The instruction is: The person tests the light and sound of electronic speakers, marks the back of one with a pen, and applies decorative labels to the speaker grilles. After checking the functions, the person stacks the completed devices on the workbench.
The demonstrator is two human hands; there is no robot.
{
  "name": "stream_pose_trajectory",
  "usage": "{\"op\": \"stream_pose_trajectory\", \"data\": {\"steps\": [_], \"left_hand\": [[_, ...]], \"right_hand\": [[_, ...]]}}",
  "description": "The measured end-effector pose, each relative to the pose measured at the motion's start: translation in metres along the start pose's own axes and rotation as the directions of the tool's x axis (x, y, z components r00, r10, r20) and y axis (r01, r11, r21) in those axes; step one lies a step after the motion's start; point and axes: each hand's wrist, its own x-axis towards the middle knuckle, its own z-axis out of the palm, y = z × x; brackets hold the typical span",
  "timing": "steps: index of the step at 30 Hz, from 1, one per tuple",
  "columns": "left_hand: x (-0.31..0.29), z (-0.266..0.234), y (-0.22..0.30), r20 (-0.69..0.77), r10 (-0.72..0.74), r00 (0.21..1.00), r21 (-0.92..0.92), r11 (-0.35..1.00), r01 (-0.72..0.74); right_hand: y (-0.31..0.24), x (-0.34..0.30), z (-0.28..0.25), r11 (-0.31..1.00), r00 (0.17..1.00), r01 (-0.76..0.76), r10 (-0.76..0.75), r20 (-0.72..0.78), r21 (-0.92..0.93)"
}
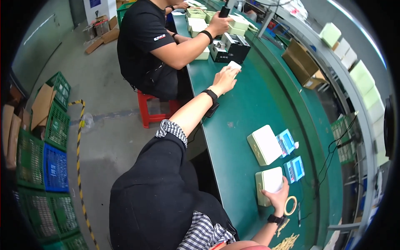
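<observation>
Long green table [246, 104] is the landmark; it runs from bottom right up to top centre, its near edge facing the grey floor [104, 100]. Left hand [225, 79] stretched far up the table, fingers curled around a small white box [234, 65], gripping it just above the table top, a little in from the near edge. Right hand [278, 196] low on the table, fingers closed over the right side of a pale green box with a white lid [268, 183], which lies flat about mid-width. Second, same kind of pale green box [264, 144] just beyond it up the table, not touching. Two small blue gadgets [290, 156] beside the boxes toward the far edge. Roll of tape [290, 205] just beside the right hand on the far-edge side, flat on the table. Wide bare stretch of table between the left hand and the upper pale green box, open room there. Black machine [233, 47] right beyond the white box. A co-worker in black shirt [143, 41] sits on a red stool [152, 108] at the near edge, further up the table. Cardboard box [302, 62] at the far edge. Green and blue crates [46, 166] stacked on the floor, well apart from the table.
</observation>
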Motion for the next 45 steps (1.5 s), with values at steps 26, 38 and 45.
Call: {"op": "stream_pose_trajectory", "data": {"steps": [26, 38, 45], "left_hand": [[-0.160, -0.136, 0.126, 0.304, 0.199, 0.932, -0.346, 0.934, -0.087], [-0.194, -0.088, 0.236, 0.364, 0.854, 0.371, -0.808, 0.488, -0.331], [-0.170, -0.052, 0.261, 0.421, 0.866, 0.271, -0.828, 0.488, -0.274]], "right_hand": [[0.044, 0.020, 0.009, 0.978, 0.993, 0.099, -0.108, 0.043, 0.186], [0.009, -0.024, 0.014, 0.941, 0.991, 0.078, -0.108, -0.073, -0.330], [-0.010, -0.070, 0.034, 0.963, 0.961, -0.014, -0.062, -0.268, -0.270]]}}
